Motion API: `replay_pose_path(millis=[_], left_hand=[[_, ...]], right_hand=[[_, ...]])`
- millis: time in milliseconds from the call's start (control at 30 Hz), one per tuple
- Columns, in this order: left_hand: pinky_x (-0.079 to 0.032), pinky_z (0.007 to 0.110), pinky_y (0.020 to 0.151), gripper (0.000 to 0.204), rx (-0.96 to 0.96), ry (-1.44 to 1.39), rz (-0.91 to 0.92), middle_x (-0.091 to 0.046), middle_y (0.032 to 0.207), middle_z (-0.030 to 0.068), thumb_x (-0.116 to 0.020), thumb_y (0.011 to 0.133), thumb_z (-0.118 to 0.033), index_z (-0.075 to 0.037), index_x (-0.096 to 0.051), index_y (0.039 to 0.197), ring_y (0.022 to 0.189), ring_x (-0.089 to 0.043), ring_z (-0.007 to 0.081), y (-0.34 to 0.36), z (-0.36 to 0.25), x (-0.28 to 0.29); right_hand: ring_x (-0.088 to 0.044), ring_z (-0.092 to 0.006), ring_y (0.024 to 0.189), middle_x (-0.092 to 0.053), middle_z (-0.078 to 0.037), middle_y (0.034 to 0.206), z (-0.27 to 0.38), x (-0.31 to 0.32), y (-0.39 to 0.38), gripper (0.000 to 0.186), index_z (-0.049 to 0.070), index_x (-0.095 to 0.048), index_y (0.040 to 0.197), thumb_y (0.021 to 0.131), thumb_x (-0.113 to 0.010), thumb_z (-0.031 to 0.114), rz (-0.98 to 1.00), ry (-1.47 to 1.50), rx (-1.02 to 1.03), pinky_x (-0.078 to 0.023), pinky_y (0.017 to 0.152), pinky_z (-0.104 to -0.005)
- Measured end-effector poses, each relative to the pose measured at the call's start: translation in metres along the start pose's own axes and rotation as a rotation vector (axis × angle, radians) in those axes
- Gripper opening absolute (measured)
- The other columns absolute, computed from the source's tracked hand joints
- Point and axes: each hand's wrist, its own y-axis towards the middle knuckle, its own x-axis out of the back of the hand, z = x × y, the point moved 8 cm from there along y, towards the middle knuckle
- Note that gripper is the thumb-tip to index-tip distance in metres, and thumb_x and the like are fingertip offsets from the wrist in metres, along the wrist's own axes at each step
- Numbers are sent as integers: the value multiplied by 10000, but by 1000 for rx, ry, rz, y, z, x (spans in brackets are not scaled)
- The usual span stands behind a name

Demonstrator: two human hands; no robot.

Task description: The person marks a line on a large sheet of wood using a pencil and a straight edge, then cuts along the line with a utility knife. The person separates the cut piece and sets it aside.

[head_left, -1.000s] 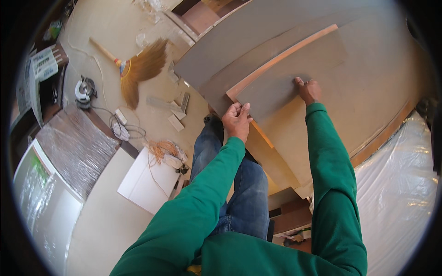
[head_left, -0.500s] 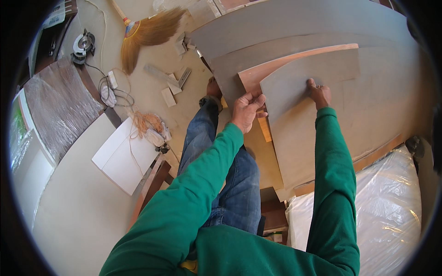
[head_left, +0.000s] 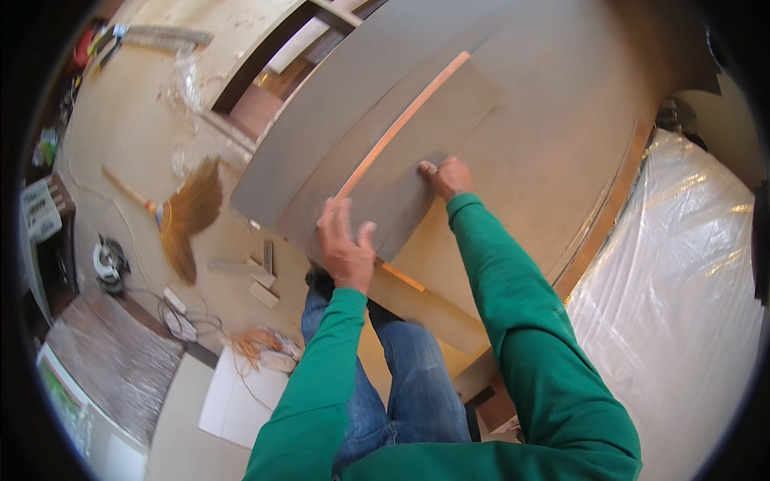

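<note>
Orange strip (head_left: 409, 120) slants toward the frame's upper centre from the nearer left hand (head_left: 346, 244), fingers loosely spread; right hand (head_left: 449, 178) rests curled on grey sheet (head_left: 399, 202), hold unclear.

A thin, smooth sheet (head_left: 399, 195), grey to brown, is lying slantwise over a broad grey-brown panel (head_left: 537, 132), its darker grey part meeting a warmer tan one along a curving line that could be either a bend or an edge. A slim, straight orange strip (head_left: 406, 122) is running diagonally beside the sheet's upper-left edge, rising toward the upper right and showing brightly against the dull surfaces. Below, a shorter orange piece (head_left: 403, 276) is jutting from the sheet's lower side, its remaining length hidden.
</note>
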Motion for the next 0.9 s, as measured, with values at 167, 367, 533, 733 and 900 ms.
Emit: replay_pose_path(millis=[167,367,533,733,900], left_hand=[[-262,615,1251,1326,-122,516,614,-18,1749,262,-961,708,-329,-120,-103,1697,1575,-129,545,29,-54,-78],[-253,699,1226,1481,-111,703,589,43,1756,251,-1001,617,-357,-165,-21,1711,1582,-23,565,20,-17,-114],[-310,695,1205,1431,-69,808,637,44,1754,256,-981,673,-344,-152,-14,1711,1582,-38,563,22,-15,-115],[-325,696,1198,1389,-75,837,684,40,1746,281,-960,712,-362,-145,-18,1710,1578,-52,570,21,-25,-118],[-332,708,1187,1377,-93,839,697,25,1740,297,-958,710,-372,-134,-42,1710,1570,-57,587,23,-27,-122]], right_hand=[[-709,-435,1093,-740,-271,1139,8,12,-21,639,-29,-728,1116,869,-804,556,-4,92,-81,-563,932,-523],[-721,-458,1005,-747,-275,1051,11,15,-31,639,-26,-717,1067,869,-790,577,-19,94,-77,-572,883,-524],[-714,-458,961,-729,-280,1043,36,61,-19,665,0,-623,1263,922,-736,560,-79,89,55,-572,826,-535],[-707,-442,978,-708,-270,1101,75,137,58,846,129,-289,1649,1006,-631,561,-249,-6,253,-570,848,-534],[-668,-458,1215,-513,-371,1483,66,121,115,961,225,-153,1703,972,-654,597,-82,-134,123,-563,1001,-514]])
